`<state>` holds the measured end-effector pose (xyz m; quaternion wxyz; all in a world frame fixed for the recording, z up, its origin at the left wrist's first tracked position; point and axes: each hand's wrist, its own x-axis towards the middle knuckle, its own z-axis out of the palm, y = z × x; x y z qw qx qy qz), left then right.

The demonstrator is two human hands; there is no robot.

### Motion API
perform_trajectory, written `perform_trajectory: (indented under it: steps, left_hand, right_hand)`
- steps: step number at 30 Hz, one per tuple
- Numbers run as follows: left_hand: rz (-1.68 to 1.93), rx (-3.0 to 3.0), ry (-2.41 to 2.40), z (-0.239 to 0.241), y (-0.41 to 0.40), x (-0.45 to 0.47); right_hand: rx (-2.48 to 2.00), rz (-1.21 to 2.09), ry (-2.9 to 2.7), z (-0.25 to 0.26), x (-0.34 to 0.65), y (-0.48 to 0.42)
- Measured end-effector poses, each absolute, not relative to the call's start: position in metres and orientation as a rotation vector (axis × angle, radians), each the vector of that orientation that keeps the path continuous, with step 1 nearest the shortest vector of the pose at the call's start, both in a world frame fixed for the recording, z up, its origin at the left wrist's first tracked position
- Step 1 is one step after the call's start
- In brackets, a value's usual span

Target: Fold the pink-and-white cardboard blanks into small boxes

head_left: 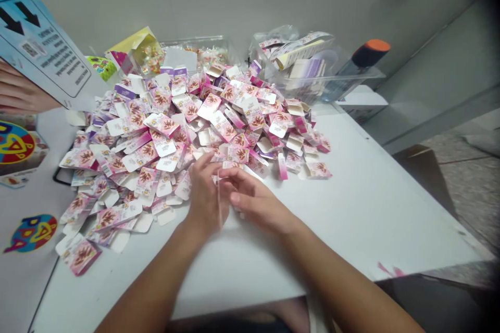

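My left hand (205,195) is closed around a thin pale flat piece (219,200), seen edge-on and upright; its kind cannot be made out. Facing it, my right hand (255,200) has curled fingers reaching to the top of that piece. The thumb lies near the fingertips, and what they pinch is partly hidden. Both hands are just above the white table (242,265). Close behind them spreads a large heap of small pink and white cardboard boxes (224,127), many with their end flaps up.
Behind the heap are a clear tray of colourful small items (213,54) and a yellow packet (142,44). A clear bin (297,83) holds papers. Beside it leans a bottle with a dark and orange cap (369,52). Large printed cardboard (35,36) stands on the left.
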<state>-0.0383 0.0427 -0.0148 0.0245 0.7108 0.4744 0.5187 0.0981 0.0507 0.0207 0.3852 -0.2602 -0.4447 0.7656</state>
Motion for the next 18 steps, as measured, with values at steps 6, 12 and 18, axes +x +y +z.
perform_trajectory:
  steps: [6, 12, 18]
  left_hand:
    - [1.43, 2.457, 1.514, -0.018, 0.046, -0.039]
    - [1.294, 2.316, 1.699, -0.011, 0.042, -0.034]
    - [1.466, 1.511, 1.364, 0.004, 0.039, -0.033]
  right_hand:
    - [-0.651, 1.881, -1.435, 0.02, 0.104, 0.052]
    - [-0.79, 1.746, -1.362, 0.019, 0.11, 0.057]
    - [-0.924, 1.364, -1.223, 0.025, 0.128, 0.073]
